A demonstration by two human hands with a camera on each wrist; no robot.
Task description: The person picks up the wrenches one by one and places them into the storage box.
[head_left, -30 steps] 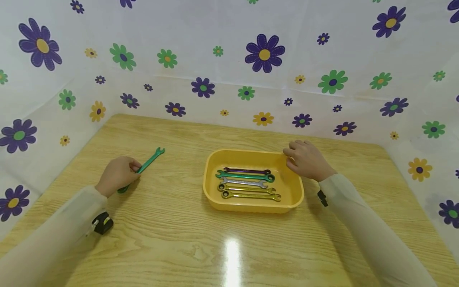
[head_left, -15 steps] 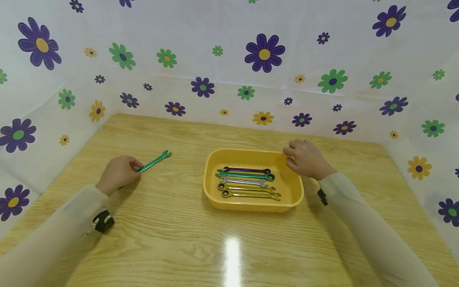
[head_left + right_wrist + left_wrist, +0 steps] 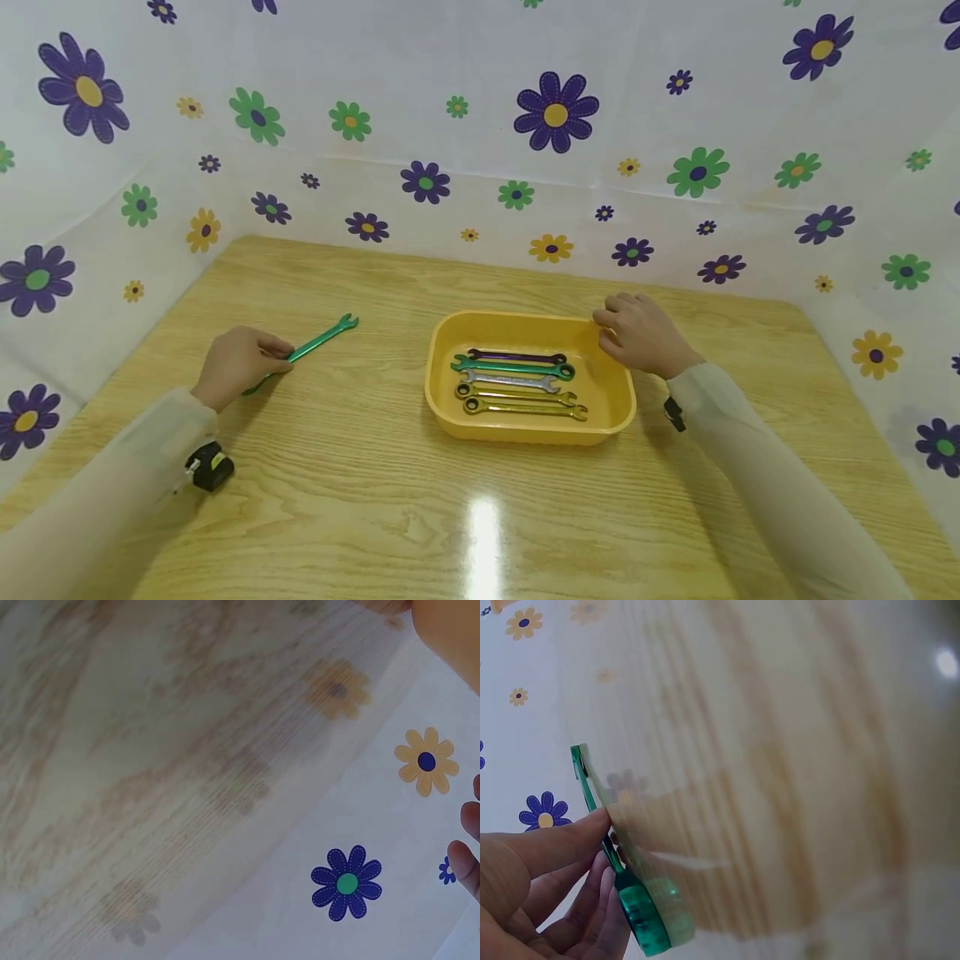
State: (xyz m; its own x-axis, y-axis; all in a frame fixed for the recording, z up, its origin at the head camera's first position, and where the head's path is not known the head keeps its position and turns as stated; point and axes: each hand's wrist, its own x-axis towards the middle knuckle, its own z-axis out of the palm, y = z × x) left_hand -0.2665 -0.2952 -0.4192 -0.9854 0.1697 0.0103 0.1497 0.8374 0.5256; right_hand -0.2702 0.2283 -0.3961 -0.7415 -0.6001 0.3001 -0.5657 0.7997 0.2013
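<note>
My left hand [image 3: 242, 360] pinches a green combination wrench [image 3: 641, 915] near its middle, over the left part of the table. The wrench's open end points away to the right in the head view; its ring end is partly behind the hand. A yellow plastic tray [image 3: 525, 435] stands right of centre. At its back right corner my right hand [image 3: 643, 335] holds the rim between thumb and curled fingers. Inside the tray lie a purple wrench [image 3: 517, 357], a green wrench [image 3: 510, 367], a silver wrench [image 3: 510, 382] and gold wrenches [image 3: 525, 408], roughly parallel.
The glossy wood-grain table [image 3: 360, 500] reflects a lamp near its front. A white flower-printed cloth [image 3: 450, 50] closes off the back and sides. In the right wrist view, the tray's outer wall [image 3: 454, 634] shows at the upper right corner.
The green wrench's open end has shifted slightly right and turned lower in the left hand. The left fingers have moved a little along it. Right hand and tray stay put.
</note>
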